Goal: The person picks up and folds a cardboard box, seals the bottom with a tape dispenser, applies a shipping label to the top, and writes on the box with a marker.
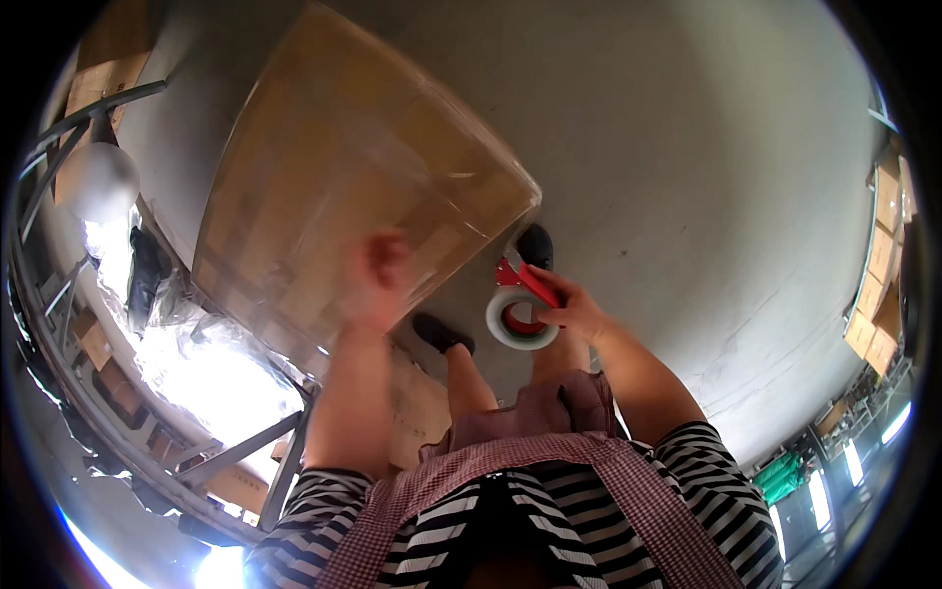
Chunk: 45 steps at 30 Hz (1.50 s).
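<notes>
My right hand point(577, 312) is closed round the red handle of a tape gun point(523, 319), which carries a wide roll of pale tape. It is held over the floor, just right of the box. My left hand point(381, 270) is over the near part of a large brown cardboard box point(343, 147), smeared by motion. Its fingers look drawn in, but whether they touch the box or hold anything I cannot make out. Shiny clear tape or film covers parts of the box's top and its right edge.
My dark shoes point(444, 334) stand on the grey floor point(687, 196) beside the box. Left of it are a metal frame point(240, 452) and crumpled clear plastic point(211, 344) in bright light. Another person point(145, 270) is at the far left. Stacked cartons point(876, 285) line the right.
</notes>
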{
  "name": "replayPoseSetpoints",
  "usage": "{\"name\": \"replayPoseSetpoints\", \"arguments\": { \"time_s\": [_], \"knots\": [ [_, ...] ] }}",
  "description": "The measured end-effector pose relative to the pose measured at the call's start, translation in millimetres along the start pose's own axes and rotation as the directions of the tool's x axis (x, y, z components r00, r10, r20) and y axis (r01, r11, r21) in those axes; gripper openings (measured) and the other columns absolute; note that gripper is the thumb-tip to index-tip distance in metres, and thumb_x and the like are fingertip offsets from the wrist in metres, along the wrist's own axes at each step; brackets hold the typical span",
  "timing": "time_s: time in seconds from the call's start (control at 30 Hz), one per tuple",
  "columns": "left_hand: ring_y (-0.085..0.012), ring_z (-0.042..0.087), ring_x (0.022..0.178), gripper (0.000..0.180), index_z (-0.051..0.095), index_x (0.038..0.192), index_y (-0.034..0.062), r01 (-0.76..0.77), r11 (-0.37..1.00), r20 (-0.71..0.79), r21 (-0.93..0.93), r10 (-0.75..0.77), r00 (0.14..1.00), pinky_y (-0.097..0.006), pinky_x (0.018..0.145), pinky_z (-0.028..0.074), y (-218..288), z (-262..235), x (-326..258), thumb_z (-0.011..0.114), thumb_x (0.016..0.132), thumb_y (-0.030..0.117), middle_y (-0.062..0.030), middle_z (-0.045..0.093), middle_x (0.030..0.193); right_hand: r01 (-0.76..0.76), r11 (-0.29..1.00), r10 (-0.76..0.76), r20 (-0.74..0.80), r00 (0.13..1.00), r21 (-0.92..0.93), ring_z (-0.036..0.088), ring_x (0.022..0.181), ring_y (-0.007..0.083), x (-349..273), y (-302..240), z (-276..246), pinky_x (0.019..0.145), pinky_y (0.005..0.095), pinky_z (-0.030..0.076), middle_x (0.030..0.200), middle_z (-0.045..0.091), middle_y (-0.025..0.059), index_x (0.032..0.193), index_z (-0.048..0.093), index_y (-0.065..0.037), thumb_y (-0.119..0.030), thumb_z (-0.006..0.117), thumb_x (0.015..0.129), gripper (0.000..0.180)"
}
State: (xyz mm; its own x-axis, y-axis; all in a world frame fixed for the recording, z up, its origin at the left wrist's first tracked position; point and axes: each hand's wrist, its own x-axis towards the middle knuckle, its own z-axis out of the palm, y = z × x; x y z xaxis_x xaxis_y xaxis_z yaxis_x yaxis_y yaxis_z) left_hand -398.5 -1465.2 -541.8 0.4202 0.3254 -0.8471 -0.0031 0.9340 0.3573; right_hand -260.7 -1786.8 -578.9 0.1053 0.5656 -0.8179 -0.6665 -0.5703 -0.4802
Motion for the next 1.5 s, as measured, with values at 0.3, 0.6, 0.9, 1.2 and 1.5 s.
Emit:
{"name": "replayPoseSetpoints", "arguments": {
  "time_s": [0.3,0.6,0.9,1.2,1.5],
  "knots": [
    [-0.0327,0.036,0.14,0.114,0.015,0.154,-0.0002,0.213,0.673,-0.595,0.708,0.407,0.693,-0.046,0.114,0.035,81.5,-312.4,-77.3,0.077,0.079,0.058,-0.0158,0.029,0.157,-0.036,0.994,0.044,-0.068,0.997,0.102,0.054,0.118,0.0164,20.9,-8.7,54.2,0.101,0.0298,0.044,0.132,0.057,0.0053,0.151,0.042,-0.015,-0.001,0.066,0.076,0.08],
    [-0.0274,0.053,0.124,0.088,0.046,0.143,0.0133,0.467,0.777,0.239,-0.423,-0.402,0.884,-0.042,0.102,0.046,-145.9,-265.6,-116.4,0.051,0.084,0.079,-0.0103,0.053,0.14,0.324,0.933,-0.317,0.068,0.946,-0.158,0.056,0.118,0.0195,151.4,-217.3,16.2,0.104,0.032,0.04,0.127,0.062,0.0091,0.147,0.048,-0.012,-0.012,0.068,0.077,0.073],
    [-0.0294,0.056,0.119,0.09,0.045,0.14,0.0117,0.107,0.931,-0.477,-0.348,-0.274,0.835,-0.045,0.094,0.054,-108.1,-98.5,-69.0,0.051,0.082,0.081,-0.0108,0.053,0.137,0.166,0.954,-0.096,0.269,0.958,-0.249,0.05,0.129,0.0216,93.0,-132.6,-23.8,0.111,0.0347,0.038,0.139,0.056,0.0076,0.148,0.046,-0.011,-0.011,0.075,0.066,0.087],
    [-0.0289,0.059,0.114,0.095,0.04,0.144,0.0062,0.024,0.917,-0.286,-0.399,-0.149,0.946,-0.04,0.094,0.055,-83.2,65.8,9.4,0.039,0.086,0.081,-0.0135,0.053,0.136,0.033,0.999,-0.033,0.019,0.999,-0.03,0.052,0.127,0.0222,-39.3,-13.4,-52.4,0.11,0.0351,0.038,0.137,0.055,0.009,0.15,0.043,-0.011,-0.008,0.076,0.075,0.082],
    [-0.011,0.054,0.079,0.061,0.071,0.1,0.0015,-0.072,0.895,-0.008,0.439,0.084,0.996,-0.025,0.068,0.044,2.2,-29.7,-31.5,0.043,0.102,0.055,-0.0108,0.069,0.091,0.021,0.833,-0.07,0.066,0.995,0.553,0.048,0.129,0.016,-8.6,4.2,26.2,0.105,0.0294,0.042,0.146,0.048,0.0037,0.154,0.037,-0.015,0.01,0.063,0.075,0.087]
  ]
}}
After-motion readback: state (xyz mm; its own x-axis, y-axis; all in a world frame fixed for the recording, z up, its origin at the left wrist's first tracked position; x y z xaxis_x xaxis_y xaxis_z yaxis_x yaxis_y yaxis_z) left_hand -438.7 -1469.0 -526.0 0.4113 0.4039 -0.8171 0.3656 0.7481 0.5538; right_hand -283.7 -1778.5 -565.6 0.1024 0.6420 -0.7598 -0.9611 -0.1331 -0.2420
